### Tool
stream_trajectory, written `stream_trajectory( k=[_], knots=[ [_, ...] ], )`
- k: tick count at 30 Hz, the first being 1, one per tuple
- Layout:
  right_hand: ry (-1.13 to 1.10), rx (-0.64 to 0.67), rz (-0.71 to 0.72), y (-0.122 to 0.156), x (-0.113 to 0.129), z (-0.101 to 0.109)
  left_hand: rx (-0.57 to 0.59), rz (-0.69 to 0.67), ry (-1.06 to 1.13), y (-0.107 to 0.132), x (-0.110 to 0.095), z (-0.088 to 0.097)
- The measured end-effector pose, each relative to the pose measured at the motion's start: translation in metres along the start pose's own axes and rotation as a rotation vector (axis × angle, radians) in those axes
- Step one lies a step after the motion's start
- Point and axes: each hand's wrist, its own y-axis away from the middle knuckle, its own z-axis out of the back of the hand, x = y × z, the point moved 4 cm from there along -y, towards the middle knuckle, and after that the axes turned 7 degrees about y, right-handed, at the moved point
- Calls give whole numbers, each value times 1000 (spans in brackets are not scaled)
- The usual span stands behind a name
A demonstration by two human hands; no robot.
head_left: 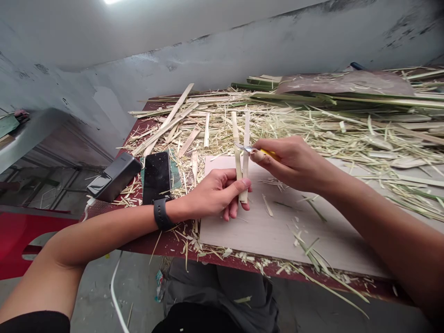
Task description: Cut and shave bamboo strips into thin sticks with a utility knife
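Note:
My left hand [225, 192] is closed on the lower ends of two pale flat bamboo strips [237, 150], pinched between thumb and fingers. The strips stand nearly upright side by side, with a narrow gap toward their upper ends. In my right hand [289, 162] is a yellow-handled utility knife [270, 154], gripped with the fingers wrapped round it. Its metal blade reaches left across the strips at about mid-height; whether it cuts into them I cannot tell. Beneath both hands lies a pale board [222, 231], with a few shavings on it.
Bamboo shavings and loose strips [169, 122] cover the dark red table [145, 243]. A black phone [157, 175] and a dark grey box-shaped device [116, 176] with a white cable lie at left. Long green-edged strips [333, 99] are piled along the back. A red stool [31, 243] stands left.

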Motion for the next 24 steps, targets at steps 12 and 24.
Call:
stream_trajectory(
  k=[12, 24],
  knots=[
    [101, 88, 118, 3, 2, -3, -36, -30, -10, 0, 0, 2],
    [149, -8, 2, 1, -7, 3, 35, -84, -67, 3, 2, 0]
  ],
)
